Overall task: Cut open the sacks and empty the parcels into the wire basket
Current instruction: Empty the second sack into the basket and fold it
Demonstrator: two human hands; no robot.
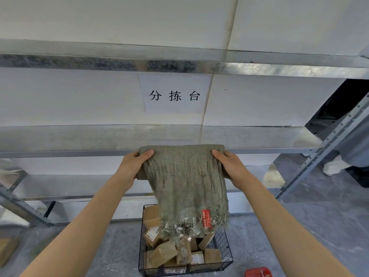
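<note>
Head view: both hands, left (133, 166) and right (229, 166), grip the upturned sack (185, 186) over the basket (142, 254) of parcels (165, 252)

Rough cloth, shiny metal, brown card

The sack (185, 186) is rough, woven, grey-green cloth, frayed into loose threads at its bottom edge (with a smooth red label there). The wire basket (225, 254) is thin black metal wire. The parcels (163, 252) in it are matt brown cardboard, some with white paper labels. The shelves (79, 138) are grey metal, dull and a bit shiny in spots. A white paper sign (174, 93) looks smooth.
</note>
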